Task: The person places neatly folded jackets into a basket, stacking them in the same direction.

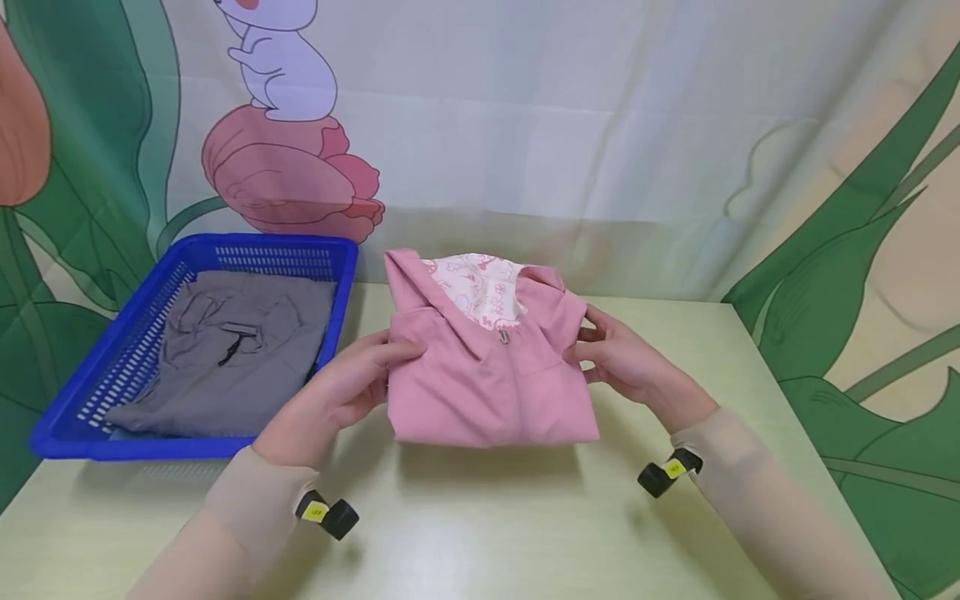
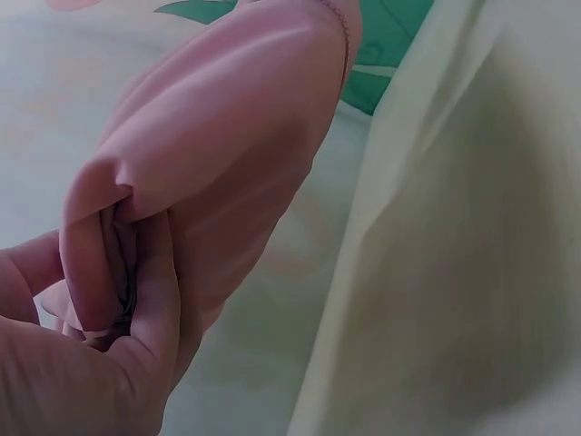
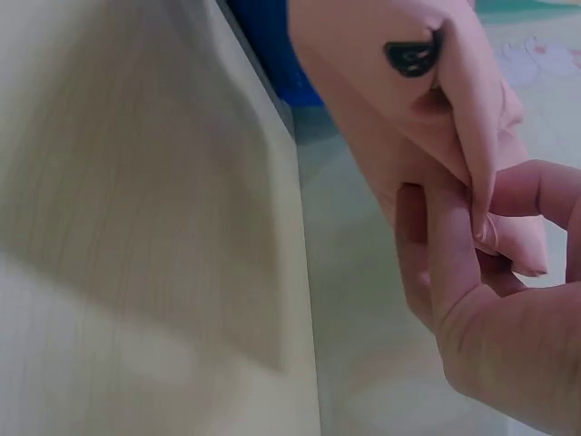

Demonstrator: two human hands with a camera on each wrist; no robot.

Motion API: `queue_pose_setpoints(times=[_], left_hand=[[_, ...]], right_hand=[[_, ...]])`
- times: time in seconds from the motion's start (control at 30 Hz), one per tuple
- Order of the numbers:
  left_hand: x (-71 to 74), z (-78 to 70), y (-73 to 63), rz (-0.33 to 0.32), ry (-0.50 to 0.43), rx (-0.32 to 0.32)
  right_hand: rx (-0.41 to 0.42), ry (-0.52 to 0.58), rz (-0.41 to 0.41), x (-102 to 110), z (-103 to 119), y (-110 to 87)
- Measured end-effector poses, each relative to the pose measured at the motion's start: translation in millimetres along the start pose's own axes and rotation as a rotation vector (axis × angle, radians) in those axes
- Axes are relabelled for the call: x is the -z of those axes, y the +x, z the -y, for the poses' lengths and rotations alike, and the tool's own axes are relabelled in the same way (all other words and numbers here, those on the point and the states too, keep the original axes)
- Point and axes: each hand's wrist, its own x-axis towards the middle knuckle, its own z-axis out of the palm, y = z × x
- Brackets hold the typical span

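Between both hands is a folded pink hooded jacket (image 1: pixel 480 387) with a front zip and a white, pink-patterned hood lining (image 1: pixel 480 287). It is held up over the table, its shadow falling below it. The left hand (image 1: pixel 360 375) grips its left side, thumb on the front. On the opposite side the right hand (image 1: pixel 618 354) pinches the edge. In the left wrist view, the fingers (image 2: pixel 150 300) close round the folded layers of the jacket (image 2: pixel 227 136). A dark printed mark shows on the jacket (image 3: pixel 381 100) in the right wrist view, beside the gripping fingers (image 3: pixel 449 236).
A blue plastic basket (image 1: pixel 67 425) stands at the left of the pale wooden table (image 1: pixel 465 533). In it lies a folded grey garment (image 1: pixel 240 358) with a dark zip pull. A printed curtain (image 1: pixel 525 125) hangs behind the table's back edge. Each wrist wears a small black camera.
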Motion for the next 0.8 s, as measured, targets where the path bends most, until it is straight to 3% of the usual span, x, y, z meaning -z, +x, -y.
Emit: queue_pose_setpoints(times=[0.23,0.5,0.8], left_hand=[[20.7,-23.4,-20.6,-0.050,0.063,-0.038],[58.2,-50.0,-42.8,-0.064,0.185,-0.031],[99.8,-64.0,-57.4,-0.115,0.125,-0.047]], right_hand=[[0.062,0.066,0.036,-27.1,17.2,11.6],[0.095,0.118,0.031,-68.5,27.8,37.4],[0.141,0.188,0.042,-108.4,33.8,60.3]])
